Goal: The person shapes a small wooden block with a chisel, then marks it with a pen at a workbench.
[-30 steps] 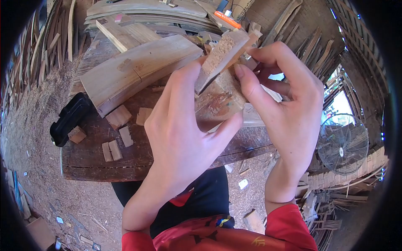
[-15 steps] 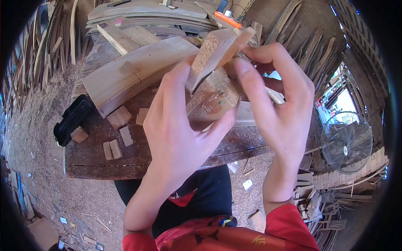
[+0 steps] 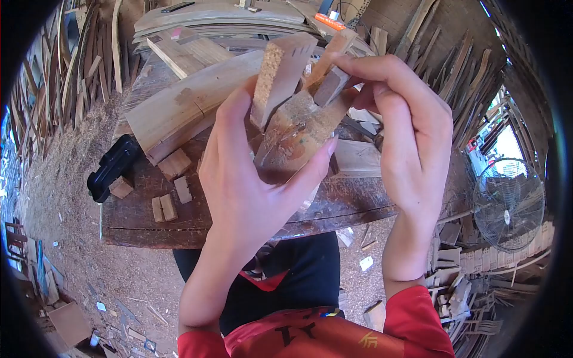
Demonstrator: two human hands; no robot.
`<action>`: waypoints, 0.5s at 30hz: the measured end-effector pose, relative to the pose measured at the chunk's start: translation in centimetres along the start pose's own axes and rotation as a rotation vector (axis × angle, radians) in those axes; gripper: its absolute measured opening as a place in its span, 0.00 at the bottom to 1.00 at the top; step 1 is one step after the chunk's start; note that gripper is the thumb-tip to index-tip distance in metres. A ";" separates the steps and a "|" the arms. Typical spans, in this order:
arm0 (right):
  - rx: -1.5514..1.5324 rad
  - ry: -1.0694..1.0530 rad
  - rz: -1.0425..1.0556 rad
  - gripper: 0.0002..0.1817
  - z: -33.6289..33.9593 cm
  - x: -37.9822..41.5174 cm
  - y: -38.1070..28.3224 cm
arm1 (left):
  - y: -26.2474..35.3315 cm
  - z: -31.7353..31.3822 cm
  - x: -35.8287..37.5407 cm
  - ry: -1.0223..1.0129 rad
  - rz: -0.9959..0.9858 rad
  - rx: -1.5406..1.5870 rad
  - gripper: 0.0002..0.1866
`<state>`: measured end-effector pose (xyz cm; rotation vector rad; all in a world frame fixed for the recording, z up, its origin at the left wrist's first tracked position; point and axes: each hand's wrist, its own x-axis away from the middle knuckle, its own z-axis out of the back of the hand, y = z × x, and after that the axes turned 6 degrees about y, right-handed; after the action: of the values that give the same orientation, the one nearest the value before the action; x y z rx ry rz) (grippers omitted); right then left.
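My left hand (image 3: pixel 239 161) is wrapped round a wooden assembly (image 3: pixel 292 134), its thumb on the near side. A thick block with a rough, cork-like end (image 3: pixel 268 77) rises from the assembly's left side. My right hand (image 3: pixel 406 119) pinches a small greyish wood piece (image 3: pixel 331 86) at the assembly's upper right, beside a reddish-brown strip (image 3: pixel 328 56). Both hands are raised over the dark wooden table (image 3: pixel 352 203). Part of the assembly is hidden behind my left fingers.
A long curved board (image 3: pixel 191 101) lies behind my left hand. Left of it are a black tool (image 3: pixel 113 167) and small wood blocks (image 3: pixel 164 207). An orange object (image 3: pixel 329 22) is at the back. A fan (image 3: pixel 508 203) stands at right, near stacked wood scraps.
The assembly has turned and its thick block stands more upright. My right fingers have shifted, and the small greyish piece they pinch now shows clearly. The view has shifted slightly.
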<state>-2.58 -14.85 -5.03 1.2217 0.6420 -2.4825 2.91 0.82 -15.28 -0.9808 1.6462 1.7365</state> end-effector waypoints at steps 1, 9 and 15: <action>-0.006 -0.002 0.001 0.19 0.0 0.0 0.2 | 0.0 0.0 0.0 -0.001 -0.004 0.002 0.44; -0.039 -0.006 0.027 0.21 0.2 0.0 0.6 | 0.0 0.0 0.4 -0.003 0.007 -0.004 0.46; -0.088 -0.015 -0.065 0.19 0.5 -0.2 0.1 | -0.2 0.0 0.4 -0.010 -0.004 -0.023 0.46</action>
<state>-2.72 -15.21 -4.65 1.1660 0.7901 -2.4853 2.80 0.82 -15.71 -0.9842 1.6207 1.7590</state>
